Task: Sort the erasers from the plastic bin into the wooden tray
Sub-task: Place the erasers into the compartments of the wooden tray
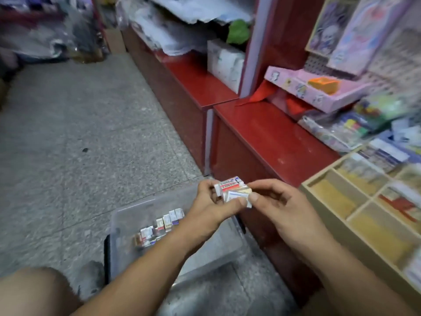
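Stone floor [79, 133]; L hand [211, 210] & R hand [280, 208] grip erasers [232, 189]

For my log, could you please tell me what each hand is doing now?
Left hand: grips a small stack of erasers.
Right hand: pinches the same stack.

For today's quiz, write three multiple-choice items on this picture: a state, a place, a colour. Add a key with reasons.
1. What are the left hand and right hand doing? A resting open; B waving; C gripping one stack of wrapped erasers.
2. Where is the divided wooden tray? A right of both hands; B left, on the floor; C on a knee.
3. What colour is the small open box on the pink carton? A blue; B orange; C black.
Key: 1C, both hands' fingers curl round it; 2A, it stands at the frame's right; 3B, orange walls.
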`<state>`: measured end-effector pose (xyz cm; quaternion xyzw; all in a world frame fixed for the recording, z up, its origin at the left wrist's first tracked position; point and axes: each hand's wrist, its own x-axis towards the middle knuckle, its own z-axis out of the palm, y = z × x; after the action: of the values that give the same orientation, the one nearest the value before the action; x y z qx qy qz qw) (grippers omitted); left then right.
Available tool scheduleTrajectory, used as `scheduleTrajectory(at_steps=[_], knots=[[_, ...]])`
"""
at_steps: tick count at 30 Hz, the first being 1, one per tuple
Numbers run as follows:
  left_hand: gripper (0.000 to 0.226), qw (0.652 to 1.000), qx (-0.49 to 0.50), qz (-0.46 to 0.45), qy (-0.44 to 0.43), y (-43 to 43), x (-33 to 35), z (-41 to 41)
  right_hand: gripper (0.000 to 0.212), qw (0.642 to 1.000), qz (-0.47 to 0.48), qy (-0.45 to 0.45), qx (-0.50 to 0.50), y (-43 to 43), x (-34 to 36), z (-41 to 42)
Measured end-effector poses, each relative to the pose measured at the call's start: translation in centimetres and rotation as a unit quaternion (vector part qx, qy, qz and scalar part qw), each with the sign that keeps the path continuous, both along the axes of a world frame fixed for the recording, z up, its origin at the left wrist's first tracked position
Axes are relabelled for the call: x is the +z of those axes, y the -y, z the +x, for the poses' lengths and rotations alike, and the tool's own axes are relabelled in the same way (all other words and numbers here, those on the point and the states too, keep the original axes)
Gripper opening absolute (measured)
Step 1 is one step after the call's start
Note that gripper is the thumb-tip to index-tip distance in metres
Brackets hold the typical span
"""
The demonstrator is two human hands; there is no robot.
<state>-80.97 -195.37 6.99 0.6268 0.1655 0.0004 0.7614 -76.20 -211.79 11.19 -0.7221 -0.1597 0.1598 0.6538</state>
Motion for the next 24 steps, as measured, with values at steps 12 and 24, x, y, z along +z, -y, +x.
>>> scheduleTrajectory(at_steps=[12, 24], knots=[[0.067, 0.987, -0.134, 0.088, 0.019, 14.8, 6.4, 2.6, 0.007, 0.964, 0.046, -0.028, -0.262, 14.2, 4.0, -3.2], [0.086, 0.979, -0.17, 0.107, 0.026, 19.5, 7.4, 5.8, 0.033, 0.945, 0.144, -0.088, -0.279, 19.2, 4.8, -0.4]])
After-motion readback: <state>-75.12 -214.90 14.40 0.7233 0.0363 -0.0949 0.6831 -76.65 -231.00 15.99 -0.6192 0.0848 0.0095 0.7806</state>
